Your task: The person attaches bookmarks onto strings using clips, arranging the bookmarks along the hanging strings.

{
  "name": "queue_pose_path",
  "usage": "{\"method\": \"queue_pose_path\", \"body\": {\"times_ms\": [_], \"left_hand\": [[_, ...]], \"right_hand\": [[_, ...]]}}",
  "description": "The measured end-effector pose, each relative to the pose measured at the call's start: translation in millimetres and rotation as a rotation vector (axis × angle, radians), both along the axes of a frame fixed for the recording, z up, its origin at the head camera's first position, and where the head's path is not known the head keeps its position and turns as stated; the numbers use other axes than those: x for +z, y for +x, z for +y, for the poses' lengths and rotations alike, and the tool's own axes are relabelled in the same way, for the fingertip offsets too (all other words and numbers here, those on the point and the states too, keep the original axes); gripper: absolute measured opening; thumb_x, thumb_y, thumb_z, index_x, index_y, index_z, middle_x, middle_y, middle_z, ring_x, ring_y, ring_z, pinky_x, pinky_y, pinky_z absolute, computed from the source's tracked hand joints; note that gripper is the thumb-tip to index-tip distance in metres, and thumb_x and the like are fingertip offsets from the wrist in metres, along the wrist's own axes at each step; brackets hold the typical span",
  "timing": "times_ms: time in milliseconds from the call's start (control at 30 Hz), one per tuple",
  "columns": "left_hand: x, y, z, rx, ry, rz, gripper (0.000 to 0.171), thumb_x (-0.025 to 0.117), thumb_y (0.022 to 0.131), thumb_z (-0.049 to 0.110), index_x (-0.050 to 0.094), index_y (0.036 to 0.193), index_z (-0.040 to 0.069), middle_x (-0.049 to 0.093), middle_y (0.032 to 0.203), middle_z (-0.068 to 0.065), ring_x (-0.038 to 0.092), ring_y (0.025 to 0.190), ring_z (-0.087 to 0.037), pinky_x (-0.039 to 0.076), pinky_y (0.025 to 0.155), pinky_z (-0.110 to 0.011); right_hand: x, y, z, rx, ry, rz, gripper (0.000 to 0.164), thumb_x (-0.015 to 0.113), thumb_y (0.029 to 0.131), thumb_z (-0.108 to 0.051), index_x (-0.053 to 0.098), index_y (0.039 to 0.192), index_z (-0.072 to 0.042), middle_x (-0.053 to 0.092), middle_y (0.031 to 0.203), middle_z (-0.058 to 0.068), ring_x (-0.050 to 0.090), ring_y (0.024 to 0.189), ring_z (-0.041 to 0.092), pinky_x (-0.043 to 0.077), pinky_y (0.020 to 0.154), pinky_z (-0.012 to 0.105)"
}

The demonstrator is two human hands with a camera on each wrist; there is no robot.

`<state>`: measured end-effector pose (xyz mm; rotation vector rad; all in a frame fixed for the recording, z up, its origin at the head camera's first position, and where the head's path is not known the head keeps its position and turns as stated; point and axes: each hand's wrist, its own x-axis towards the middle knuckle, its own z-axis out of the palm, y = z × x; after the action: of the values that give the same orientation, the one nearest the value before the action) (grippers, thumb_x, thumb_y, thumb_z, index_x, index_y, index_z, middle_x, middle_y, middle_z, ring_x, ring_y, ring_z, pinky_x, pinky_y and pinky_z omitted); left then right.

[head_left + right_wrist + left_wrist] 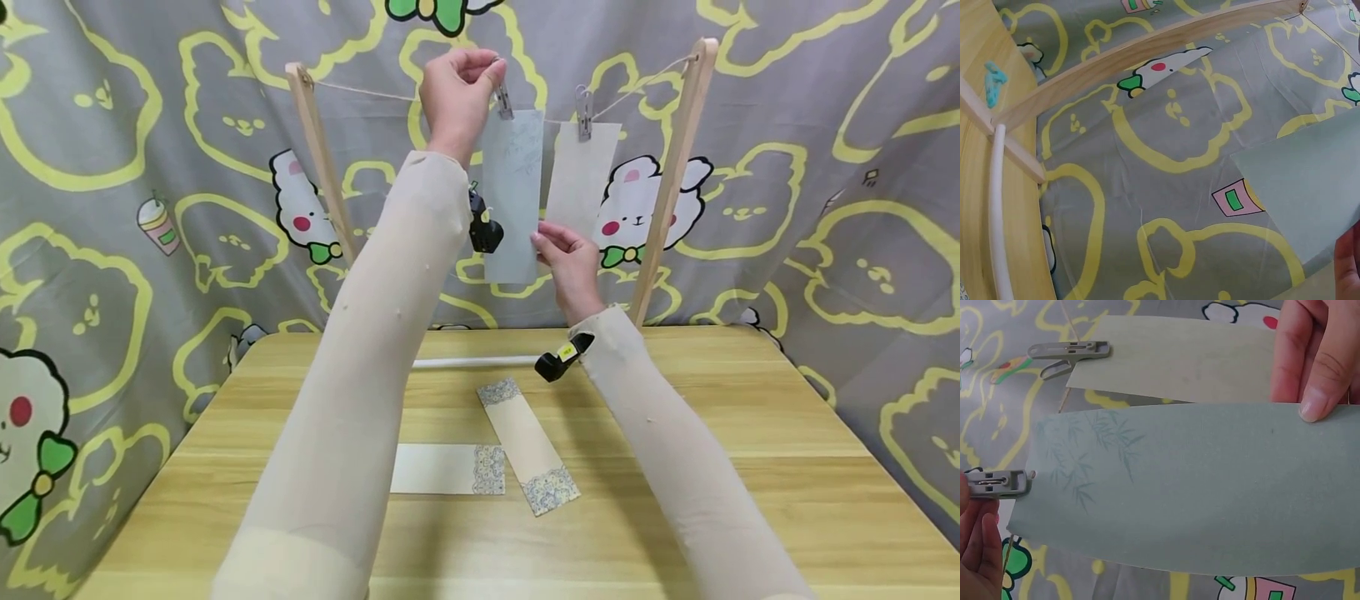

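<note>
My left hand (pixel 457 96) pinches a grey clothespin (pixel 504 102) at the top of a pale blue-green paper strip (pixel 512 200). In the left wrist view this clothespin (pixel 1000 483) has its nose at the strip's end, beside faint printed bamboo leaves. Lower down, the strip's right edge is held between the thumb and fingers of my right hand (pixel 572 258). A cream paper strip (pixel 585 175) hangs just to the right, clipped by another grey clothespin (pixel 585 117) on the string (pixel 367 90). In the right wrist view only the fingertips (pixel 1346 265) show at the strip.
Two wooden posts (pixel 678 167) carry the string, and a white rod (pixel 480 362) runs low between them. Two patterned paper strips, one white (pixel 438 468) and one cream (pixel 528 437), lie on the wooden table (pixel 675 392). A patterned grey curtain (pixel 810 167) hangs close behind.
</note>
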<state>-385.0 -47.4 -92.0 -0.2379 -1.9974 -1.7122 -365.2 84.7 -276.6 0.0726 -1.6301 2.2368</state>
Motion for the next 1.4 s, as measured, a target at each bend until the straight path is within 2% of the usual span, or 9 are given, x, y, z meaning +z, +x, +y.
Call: {"method": "queue_pose_path", "body": {"times_ms": [300,500,633,867,1000,1233,1400], "left_hand": [[-1.8,-3.8,3.7,0.037,-0.075,-0.068,0.019,0.073,0.082,0.026,0.073,0.097,0.014,0.069,0.092,0.003,0.058,0.083,-0.005,0.045,0.074,-0.015],[-1.6,-2.4,6.1,0.05,-0.188,-0.093,0.021,0.072,0.082,0.029,0.074,0.098,0.015,0.071,0.095,0.003,0.061,0.085,-0.005,0.045,0.075,-0.017],[-0.1,-1.2,5.6,0.049,-0.249,-0.115,0.023,0.072,0.083,0.031,0.074,0.1,0.016,0.071,0.098,0.004,0.062,0.086,-0.006,0.046,0.076,-0.018],[0.4,0.3,2.3,0.018,-0.306,-0.161,0.025,0.071,0.084,0.032,0.074,0.103,0.015,0.071,0.1,0.004,0.06,0.087,-0.006,0.045,0.076,-0.02],[-0.1,2.1,-0.6,-0.031,-0.291,-0.181,0.026,0.07,0.085,0.032,0.073,0.105,0.015,0.07,0.102,0.003,0.06,0.089,-0.007,0.046,0.077,-0.02],[0.1,5.5,-6.3,-0.14,-0.172,-0.242,0.029,0.07,0.085,0.025,0.07,0.11,0.01,0.067,0.11,-0.001,0.062,0.097,-0.01,0.05,0.08,-0.017],[1.9,6.6,-5.8,-0.156,-0.124,-0.271,0.029,0.071,0.085,0.024,0.069,0.11,0.01,0.066,0.11,0.0,0.061,0.096,-0.011,0.05,0.08,-0.017]], "right_hand": [[-3.2,0.0,0.4,-0.011,0.001,0.004,0.021,0.072,0.082,-0.004,0.07,0.103,-0.001,0.07,0.085,0.0,0.064,0.074,0.01,0.052,0.065,0.02],[-4.5,-0.2,2.4,-0.008,-0.016,0.009,0.021,0.072,0.082,-0.002,0.071,0.102,-0.001,0.07,0.085,0.001,0.064,0.072,0.01,0.052,0.065,0.02],[-5.8,-1.0,3.4,-0.008,-0.019,0.007,0.02,0.072,0.081,-0.002,0.071,0.101,-0.002,0.07,0.085,0.001,0.064,0.072,0.01,0.052,0.065,0.019],[-9.3,-1.9,4.0,-0.011,-0.016,-0.015,0.02,0.073,0.081,-0.002,0.071,0.101,-0.002,0.069,0.082,0.001,0.063,0.069,0.01,0.053,0.064,0.021],[-9.8,-2.2,4.7,-0.014,-0.015,-0.007,0.02,0.073,0.08,-0.001,0.071,0.1,-0.001,0.07,0.082,0.001,0.063,0.069,0.009,0.053,0.063,0.02],[-8.9,-0.8,6.0,-0.006,0.011,-0.026,0.02,0.073,0.081,-0.003,0.071,0.1,-0.002,0.07,0.083,0.001,0.063,0.07,0.009,0.052,0.063,0.018],[-8.5,-1.4,7.0,-0.007,0.028,-0.042,0.02,0.072,0.081,-0.003,0.07,0.102,-0.002,0.069,0.084,0.001,0.063,0.072,0.01,0.052,0.064,0.019]]}}
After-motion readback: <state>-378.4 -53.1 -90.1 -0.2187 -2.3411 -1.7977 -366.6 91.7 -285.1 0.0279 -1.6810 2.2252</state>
